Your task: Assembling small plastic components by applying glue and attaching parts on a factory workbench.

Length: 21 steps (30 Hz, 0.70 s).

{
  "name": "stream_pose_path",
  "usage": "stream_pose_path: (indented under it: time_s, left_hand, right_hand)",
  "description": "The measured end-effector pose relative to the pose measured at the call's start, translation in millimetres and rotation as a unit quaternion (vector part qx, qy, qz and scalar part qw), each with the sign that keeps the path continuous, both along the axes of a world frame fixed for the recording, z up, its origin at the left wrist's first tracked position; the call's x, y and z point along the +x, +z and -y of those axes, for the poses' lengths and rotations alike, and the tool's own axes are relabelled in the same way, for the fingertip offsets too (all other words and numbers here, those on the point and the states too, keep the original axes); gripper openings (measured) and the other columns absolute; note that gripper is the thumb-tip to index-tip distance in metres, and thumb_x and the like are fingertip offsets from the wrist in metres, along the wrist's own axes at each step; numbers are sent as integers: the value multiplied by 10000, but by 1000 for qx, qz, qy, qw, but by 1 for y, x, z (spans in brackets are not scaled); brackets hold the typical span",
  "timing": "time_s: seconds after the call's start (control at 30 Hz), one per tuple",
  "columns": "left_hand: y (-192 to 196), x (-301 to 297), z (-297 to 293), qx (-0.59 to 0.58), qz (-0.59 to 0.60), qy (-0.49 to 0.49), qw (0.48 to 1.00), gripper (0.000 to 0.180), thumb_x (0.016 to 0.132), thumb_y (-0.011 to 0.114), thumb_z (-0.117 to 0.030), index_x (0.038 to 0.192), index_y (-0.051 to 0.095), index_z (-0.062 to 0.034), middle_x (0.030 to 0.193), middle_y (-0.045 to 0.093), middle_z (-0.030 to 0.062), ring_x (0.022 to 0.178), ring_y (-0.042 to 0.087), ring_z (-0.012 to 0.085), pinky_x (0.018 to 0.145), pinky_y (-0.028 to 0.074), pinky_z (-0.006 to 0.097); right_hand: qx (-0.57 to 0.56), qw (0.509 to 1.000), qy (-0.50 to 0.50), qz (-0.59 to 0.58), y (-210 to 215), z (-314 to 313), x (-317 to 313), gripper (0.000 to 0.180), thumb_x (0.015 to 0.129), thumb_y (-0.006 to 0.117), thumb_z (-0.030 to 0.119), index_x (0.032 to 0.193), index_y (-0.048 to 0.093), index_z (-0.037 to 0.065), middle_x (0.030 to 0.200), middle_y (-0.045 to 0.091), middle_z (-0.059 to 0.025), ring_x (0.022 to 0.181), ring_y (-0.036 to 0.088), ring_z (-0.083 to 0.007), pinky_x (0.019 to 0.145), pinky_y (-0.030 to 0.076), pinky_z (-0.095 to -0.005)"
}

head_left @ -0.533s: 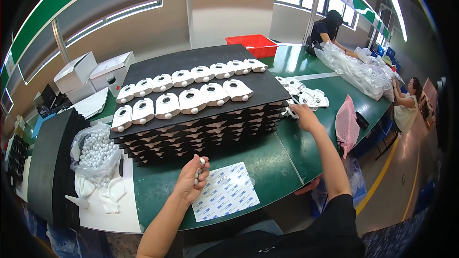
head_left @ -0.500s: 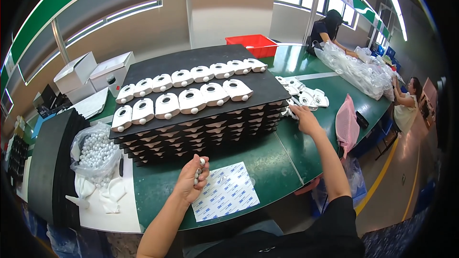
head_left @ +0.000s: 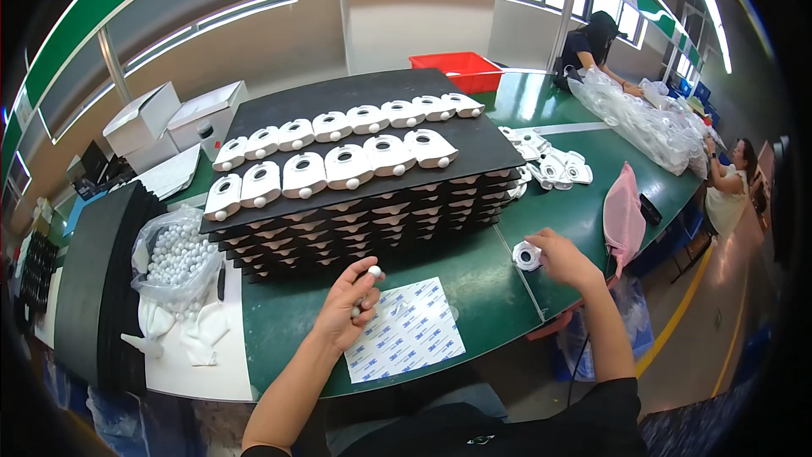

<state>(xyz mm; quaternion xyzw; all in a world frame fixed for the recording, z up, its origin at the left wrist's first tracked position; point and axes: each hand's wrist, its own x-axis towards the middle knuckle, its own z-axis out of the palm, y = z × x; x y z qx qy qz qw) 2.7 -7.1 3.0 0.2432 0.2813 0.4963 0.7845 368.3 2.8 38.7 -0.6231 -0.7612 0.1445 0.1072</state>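
Observation:
My left hand (head_left: 345, 303) is closed around several small white balls, with one white ball (head_left: 375, 272) pinched between thumb and forefinger. My right hand (head_left: 565, 258) grips a white plastic part with a round dark-rimmed hole (head_left: 526, 256), held above the green table. Two rows of similar white parts (head_left: 346, 166), each with a white ball at its near end, lie on the top black sheet (head_left: 317, 100) of a tall stack. More loose white parts (head_left: 554, 167) lie heaped right of the stack. A white sheet with blue print (head_left: 406, 330) lies in front of my left hand.
A plastic bag of white balls (head_left: 178, 258) stands left, beside leaning black boards (head_left: 93, 288). White boxes (head_left: 203, 114), a red bin (head_left: 461, 70) and a pink cloth bag (head_left: 623, 218) are around the table. A co-worker (head_left: 592, 46) handles clear plastic bags (head_left: 634, 123); another person (head_left: 729, 178) sits right.
My right hand has come back from the heap toward me, bringing one white part with it. My left hand has shifted slightly right and up, still holding the balls.

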Motion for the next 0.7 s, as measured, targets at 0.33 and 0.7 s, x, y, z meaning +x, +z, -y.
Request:
stream_pose_path:
  time_s: [0.33,0.7]
  left_hand:
    - [5,1,2,-4,-33,-12,999,224,869,541,-163,1061,521,-52,960,519,50,551,342,42,390,241,136]
    - [-6,-5,-6,7,-53,4,999,190,821,613,-159,971,541,-67,740,473,-33,530,321,17,387,211,146]
  right_hand:
    - [67,991,-8,114,16,1,-21,409,637,631,-43,1030,568,50,1063,498,-97,965,501,-289,843,430,-345]
    - [-16,891,61,-449,-21,26,-135,129,802,554,15,925,580,-10,811,611,-73,700,561,-116,643,452,-239]
